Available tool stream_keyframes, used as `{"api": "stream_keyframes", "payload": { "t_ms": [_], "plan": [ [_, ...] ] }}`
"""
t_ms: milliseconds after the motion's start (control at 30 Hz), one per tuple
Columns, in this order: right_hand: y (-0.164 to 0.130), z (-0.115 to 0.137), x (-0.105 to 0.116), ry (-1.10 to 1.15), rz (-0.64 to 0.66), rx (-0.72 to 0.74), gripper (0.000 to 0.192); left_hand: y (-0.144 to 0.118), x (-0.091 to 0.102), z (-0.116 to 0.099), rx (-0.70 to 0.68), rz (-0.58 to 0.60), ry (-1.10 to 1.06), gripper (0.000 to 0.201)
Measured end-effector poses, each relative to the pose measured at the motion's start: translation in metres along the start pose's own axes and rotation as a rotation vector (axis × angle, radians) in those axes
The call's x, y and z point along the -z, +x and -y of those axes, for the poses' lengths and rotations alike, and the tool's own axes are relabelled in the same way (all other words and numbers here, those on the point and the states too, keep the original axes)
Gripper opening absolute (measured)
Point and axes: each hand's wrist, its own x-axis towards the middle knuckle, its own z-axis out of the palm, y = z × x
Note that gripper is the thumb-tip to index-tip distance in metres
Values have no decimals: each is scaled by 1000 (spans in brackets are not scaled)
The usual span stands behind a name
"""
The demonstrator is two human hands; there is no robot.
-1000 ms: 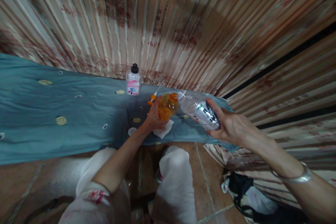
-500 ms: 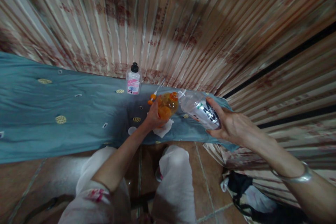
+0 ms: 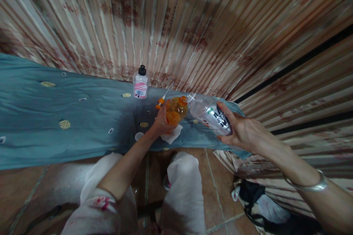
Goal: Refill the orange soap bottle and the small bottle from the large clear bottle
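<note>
Nothing has shifted: the left hand (image 3: 161, 123) still grips the orange bottle (image 3: 175, 110), and the right hand (image 3: 242, 132) stays wrapped around the clear bottle (image 3: 209, 114), tilted mouth-first against it.

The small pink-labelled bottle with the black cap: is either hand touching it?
No. The pink-labelled bottle stands alone on the blue cloth; the left hand holds an orange container, the right hand a clear bottle.

clear bottle (image 3: 209, 114) tipped slightly closer to orange bottle (image 3: 175, 110), view shifted marginally
</note>
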Motion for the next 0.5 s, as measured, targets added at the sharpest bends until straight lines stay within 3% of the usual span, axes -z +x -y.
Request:
{"api": "stream_keyframes", "payload": {
  "t_ms": [500],
  "plan": [
    [1,3,4,-9,36,-11,112,1,3,-3,36,28,-40,125]
  ]
}}
